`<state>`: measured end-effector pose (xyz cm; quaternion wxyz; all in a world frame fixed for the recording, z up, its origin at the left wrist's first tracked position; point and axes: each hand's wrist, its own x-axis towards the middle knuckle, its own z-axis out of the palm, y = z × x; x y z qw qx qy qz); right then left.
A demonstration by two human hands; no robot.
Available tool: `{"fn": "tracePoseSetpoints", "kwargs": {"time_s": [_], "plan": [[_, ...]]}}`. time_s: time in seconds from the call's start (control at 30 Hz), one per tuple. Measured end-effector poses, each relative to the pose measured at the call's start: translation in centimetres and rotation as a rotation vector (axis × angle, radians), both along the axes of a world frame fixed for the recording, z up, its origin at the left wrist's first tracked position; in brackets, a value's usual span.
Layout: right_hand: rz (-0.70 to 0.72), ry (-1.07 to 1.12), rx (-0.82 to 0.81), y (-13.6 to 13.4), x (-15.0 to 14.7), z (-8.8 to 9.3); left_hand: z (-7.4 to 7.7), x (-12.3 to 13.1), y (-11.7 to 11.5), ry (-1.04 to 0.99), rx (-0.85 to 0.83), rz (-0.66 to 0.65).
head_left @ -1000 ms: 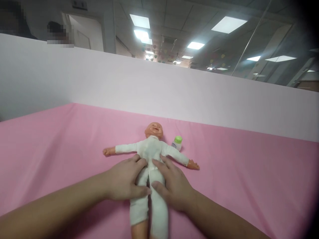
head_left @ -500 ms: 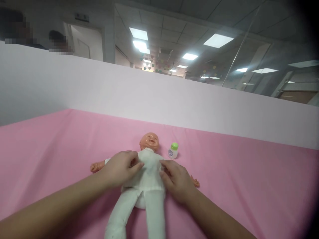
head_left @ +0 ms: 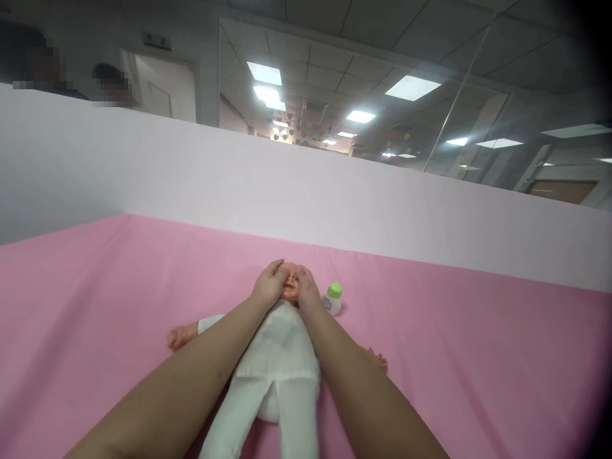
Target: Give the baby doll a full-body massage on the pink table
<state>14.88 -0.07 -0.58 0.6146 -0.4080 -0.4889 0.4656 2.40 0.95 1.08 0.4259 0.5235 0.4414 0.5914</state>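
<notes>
A baby doll [head_left: 280, 350] in white clothes lies on its back on a pink sheet, legs toward me and arms spread. My left hand [head_left: 270, 284] is curved round the left side of its head, the thumb over the brow. From the other side my right hand [head_left: 307, 288] cups the head, its thumb near the doll's eye. Between my hands the doll's mouth and the middle of its face show; most of my fingers are hidden behind the head. Close to my right wrist stands a small clear bottle [head_left: 333, 299] with a green cap, partly covered by that wrist.
The pink sheet [head_left: 430, 344] covers the padded surface, with a few creases. A white padded wall [head_left: 287, 185] runs along the back and left. Beyond it are a glass pane, lit ceiling panels [head_left: 412, 88] and two people at the upper left.
Both hands have moved up from the doll's chest to its head and now cup it from both sides. The doll and bottle stay in place; the view has shifted slightly.
</notes>
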Motion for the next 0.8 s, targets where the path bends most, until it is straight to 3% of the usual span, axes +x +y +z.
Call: {"fn": "tracePoseSetpoints", "kwargs": {"time_s": [0.1,0.3,0.5,0.8], "plan": [[0.024,0.095,-0.031,0.4,-0.5,-1.4,-1.0,-0.6,-0.1,-0.1,-0.046,-0.083],[0.048,0.159,-0.024,-0.3,0.1,-1.3,-0.4,-1.2,-0.8,-0.266,-0.124,-0.2],[0.088,0.177,-0.04,-0.3,0.1,-1.0,-0.7,-1.0,-0.7,-0.313,-0.12,-0.172],[0.016,0.201,-0.041,0.8,0.3,-1.6,-1.0,-0.4,-0.3,-0.333,-0.109,-0.145]]}}
